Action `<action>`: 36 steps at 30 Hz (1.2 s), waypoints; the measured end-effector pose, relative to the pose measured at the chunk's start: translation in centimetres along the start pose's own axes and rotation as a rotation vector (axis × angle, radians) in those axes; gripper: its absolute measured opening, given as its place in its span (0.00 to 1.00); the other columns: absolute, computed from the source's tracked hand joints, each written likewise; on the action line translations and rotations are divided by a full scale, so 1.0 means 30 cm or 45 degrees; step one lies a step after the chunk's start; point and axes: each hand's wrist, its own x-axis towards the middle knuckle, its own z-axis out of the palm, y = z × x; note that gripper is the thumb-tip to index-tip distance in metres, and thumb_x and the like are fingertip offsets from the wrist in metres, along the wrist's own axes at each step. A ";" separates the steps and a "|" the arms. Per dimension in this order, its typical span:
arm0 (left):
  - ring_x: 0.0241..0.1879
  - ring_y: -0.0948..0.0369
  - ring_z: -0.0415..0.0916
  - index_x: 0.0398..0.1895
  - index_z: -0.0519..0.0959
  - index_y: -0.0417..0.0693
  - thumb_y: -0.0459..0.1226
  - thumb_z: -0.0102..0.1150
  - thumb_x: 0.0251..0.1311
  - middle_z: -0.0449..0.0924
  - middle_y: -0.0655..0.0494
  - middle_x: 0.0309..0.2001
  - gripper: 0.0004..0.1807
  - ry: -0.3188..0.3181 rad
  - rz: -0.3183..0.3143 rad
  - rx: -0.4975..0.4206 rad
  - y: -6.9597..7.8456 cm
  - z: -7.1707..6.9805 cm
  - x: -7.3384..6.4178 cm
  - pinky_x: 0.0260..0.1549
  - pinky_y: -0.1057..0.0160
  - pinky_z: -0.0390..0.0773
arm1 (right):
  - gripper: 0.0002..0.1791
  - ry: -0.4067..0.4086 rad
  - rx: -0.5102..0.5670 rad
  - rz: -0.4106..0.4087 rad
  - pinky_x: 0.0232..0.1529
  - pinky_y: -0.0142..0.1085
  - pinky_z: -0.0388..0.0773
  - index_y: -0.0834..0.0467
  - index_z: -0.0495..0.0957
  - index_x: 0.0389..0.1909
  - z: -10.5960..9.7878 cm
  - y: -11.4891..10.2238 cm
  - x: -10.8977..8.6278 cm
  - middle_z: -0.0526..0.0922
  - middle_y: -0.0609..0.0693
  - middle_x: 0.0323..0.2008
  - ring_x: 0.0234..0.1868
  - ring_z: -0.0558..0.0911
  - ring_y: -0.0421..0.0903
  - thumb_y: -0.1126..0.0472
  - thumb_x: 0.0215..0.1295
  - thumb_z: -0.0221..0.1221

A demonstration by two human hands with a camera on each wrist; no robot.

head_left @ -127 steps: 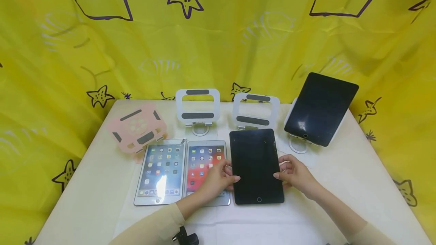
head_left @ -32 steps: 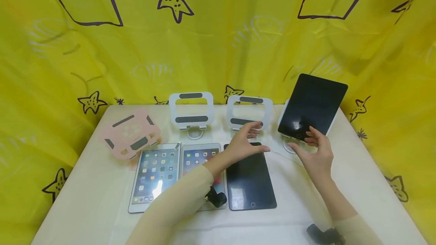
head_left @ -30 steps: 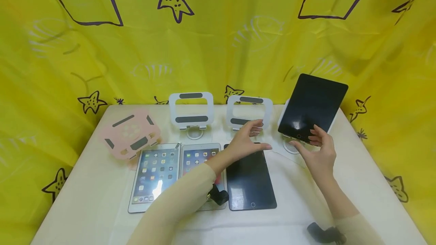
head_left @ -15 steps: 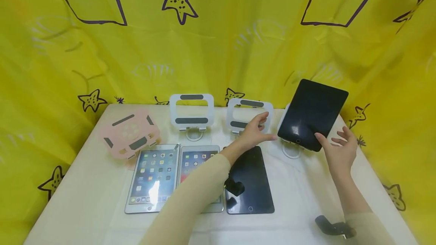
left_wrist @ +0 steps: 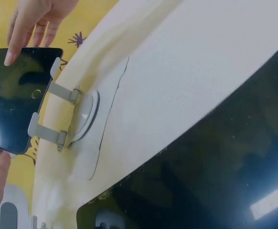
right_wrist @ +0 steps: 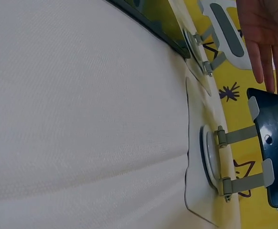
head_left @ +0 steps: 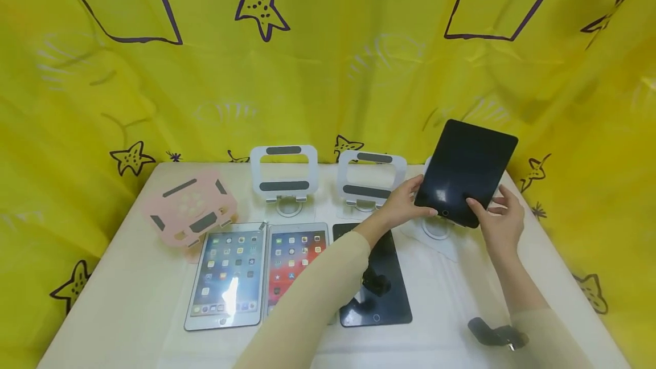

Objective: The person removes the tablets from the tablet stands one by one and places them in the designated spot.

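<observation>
A black tablet (head_left: 468, 169) leans tilted on a white stand (head_left: 435, 228) at the right of the table. My left hand (head_left: 400, 206) grips its lower left edge, thumb over the front and fingers along the side. At the lower right edge my right hand (head_left: 503, 221) holds it, thumb on the front, fingers partly hidden behind. The left wrist view shows two clips (left_wrist: 46, 133) of the stand hooked over the tablet's lower edge. In the right wrist view my left fingers (right_wrist: 272, 67) meet the tablet's edge; only a sliver of my right hand shows.
Two white stands (head_left: 284, 185) (head_left: 366, 191) and a pink stand (head_left: 176, 209) line the back. In front lie two white tablets (head_left: 225, 278) (head_left: 297, 244) with lit screens and a black tablet (head_left: 389, 295), partly under my left arm. A yellow curtain (head_left: 318, 84) hangs behind.
Both hands have left the black tablet lying in front and moved to the one on the right stand. My right hand took its right edge, then my left hand reached its left edge.
</observation>
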 end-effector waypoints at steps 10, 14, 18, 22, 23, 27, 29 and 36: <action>0.66 0.56 0.62 0.71 0.56 0.44 0.32 0.65 0.55 0.61 0.51 0.69 0.41 0.102 -0.075 -0.174 0.017 0.008 0.033 0.62 0.65 0.65 | 0.38 -0.129 0.339 0.188 0.29 0.16 0.70 0.50 0.62 0.68 -0.016 -0.046 0.017 0.65 0.36 0.39 0.36 0.68 0.33 0.59 0.57 0.65; 0.65 0.56 0.62 0.71 0.57 0.46 0.33 0.65 0.55 0.60 0.52 0.67 0.41 0.162 -0.100 -0.154 0.009 0.022 0.035 0.62 0.66 0.65 | 0.37 -0.235 0.549 0.322 0.29 0.18 0.74 0.51 0.63 0.66 -0.030 -0.060 0.017 0.66 0.40 0.41 0.36 0.70 0.35 0.62 0.56 0.66; 0.63 0.56 0.62 0.70 0.59 0.45 0.33 0.66 0.54 0.60 0.51 0.64 0.40 0.220 -0.106 -0.140 0.008 0.038 0.037 0.61 0.66 0.65 | 0.29 -0.316 0.691 0.311 0.29 0.21 0.78 0.49 0.67 0.58 -0.046 -0.048 0.019 0.68 0.42 0.40 0.34 0.73 0.34 0.67 0.56 0.65; 0.64 0.58 0.60 0.70 0.59 0.47 0.35 0.66 0.54 0.56 0.52 0.65 0.40 0.216 -0.138 -0.130 0.021 0.053 0.033 0.63 0.67 0.62 | 0.24 -0.344 0.753 0.193 0.28 0.21 0.78 0.46 0.70 0.47 -0.061 -0.020 0.022 0.70 0.43 0.38 0.31 0.75 0.33 0.76 0.58 0.58; 0.64 0.58 0.59 0.70 0.59 0.48 0.35 0.66 0.54 0.56 0.52 0.65 0.40 0.215 -0.148 -0.132 0.025 0.056 0.032 0.63 0.67 0.62 | 0.24 -0.343 0.771 0.163 0.28 0.21 0.78 0.46 0.70 0.46 -0.063 -0.012 0.023 0.71 0.43 0.37 0.31 0.75 0.34 0.77 0.58 0.57; 0.63 0.59 0.60 0.70 0.59 0.52 0.34 0.65 0.55 0.56 0.54 0.63 0.39 0.234 -0.160 -0.150 0.031 0.065 0.030 0.63 0.67 0.62 | 0.23 -0.322 0.760 0.068 0.29 0.21 0.77 0.47 0.70 0.44 -0.066 0.010 0.028 0.71 0.43 0.36 0.33 0.72 0.35 0.78 0.58 0.55; 0.62 0.59 0.60 0.70 0.59 0.53 0.34 0.65 0.55 0.57 0.54 0.62 0.39 0.243 -0.152 -0.143 0.031 0.067 0.029 0.62 0.68 0.62 | 0.22 -0.313 0.746 0.041 0.29 0.21 0.78 0.47 0.70 0.44 -0.068 0.019 0.031 0.72 0.42 0.37 0.35 0.71 0.36 0.77 0.59 0.55; 0.58 0.59 0.60 0.68 0.57 0.54 0.33 0.59 0.61 0.57 0.52 0.60 0.34 0.227 -0.058 -0.066 0.023 0.060 0.025 0.59 0.67 0.63 | 0.22 -0.336 0.764 -0.058 0.31 0.22 0.78 0.48 0.69 0.47 -0.074 0.041 0.030 0.71 0.44 0.39 0.31 0.74 0.36 0.75 0.60 0.57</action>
